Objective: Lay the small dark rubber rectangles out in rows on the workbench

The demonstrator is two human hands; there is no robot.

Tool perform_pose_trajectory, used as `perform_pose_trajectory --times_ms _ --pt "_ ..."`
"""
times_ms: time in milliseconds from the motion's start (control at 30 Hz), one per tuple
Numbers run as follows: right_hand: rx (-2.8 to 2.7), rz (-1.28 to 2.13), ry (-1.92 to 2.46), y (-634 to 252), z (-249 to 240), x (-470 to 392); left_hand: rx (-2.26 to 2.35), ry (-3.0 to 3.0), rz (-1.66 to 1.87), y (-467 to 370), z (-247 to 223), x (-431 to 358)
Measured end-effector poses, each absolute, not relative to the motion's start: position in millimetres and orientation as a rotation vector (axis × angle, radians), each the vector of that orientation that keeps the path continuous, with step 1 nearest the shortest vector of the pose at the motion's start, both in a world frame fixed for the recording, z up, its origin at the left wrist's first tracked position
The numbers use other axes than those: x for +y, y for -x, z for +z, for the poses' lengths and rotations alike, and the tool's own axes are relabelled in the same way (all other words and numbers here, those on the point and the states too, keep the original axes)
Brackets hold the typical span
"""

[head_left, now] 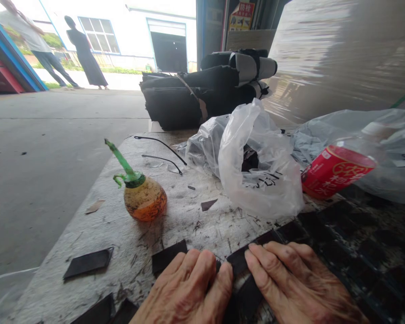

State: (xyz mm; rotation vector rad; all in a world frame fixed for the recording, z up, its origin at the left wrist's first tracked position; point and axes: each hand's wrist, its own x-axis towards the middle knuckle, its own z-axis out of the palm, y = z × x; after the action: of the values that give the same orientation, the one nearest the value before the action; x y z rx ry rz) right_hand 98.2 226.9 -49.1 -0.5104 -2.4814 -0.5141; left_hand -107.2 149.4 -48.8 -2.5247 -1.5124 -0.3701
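Head view, two hands (243,283) pressing one black strip (256,243); one glue bottle (140,191)

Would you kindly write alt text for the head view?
Left hand and right hand press flat on dark pieces on a dusty table. Behind stand a round glue bottle, a plastic bag and a red can.

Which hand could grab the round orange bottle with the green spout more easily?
Probably the left hand: the bottle stands on its side of the table, while the right hand would have to cross over.
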Motion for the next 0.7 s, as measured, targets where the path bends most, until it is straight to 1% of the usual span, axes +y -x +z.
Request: perform_pose_trajectory --times_ms 167,300,367,533,600,700 --pt "-2.440 -0.593 0.474 -100.7 -53.0 223.0 -1.545 2.572 -0.230 100.6 -36.6 150.3" --pt "-2.482 -0.499 0.514 -100.7 -52.8 220.0 -1.718 2.636 -0.119 97.6 -23.1 146.6" --pt "-2.571 -0.461 0.539 -99.9 -50.8 217.2 -1.725 2.636 -0.126 96.0 -17.8 144.5" --pt "-2.614 -0.531 0.626 -93.7 -47.6 208.2 -1.727 2.623 -0.244 93.5 -15.5 145.9" --pt "-2.643 -0.590 0.670 -90.2 -45.3 204.3 -1.860 2.663 -0.425 95.4 -12.8 148.0" --pt "-2.715 -0.641 0.665 -85.7 -38.1 199.3 -2.108 2.738 -0.829 99.7 -1.8 146.0"
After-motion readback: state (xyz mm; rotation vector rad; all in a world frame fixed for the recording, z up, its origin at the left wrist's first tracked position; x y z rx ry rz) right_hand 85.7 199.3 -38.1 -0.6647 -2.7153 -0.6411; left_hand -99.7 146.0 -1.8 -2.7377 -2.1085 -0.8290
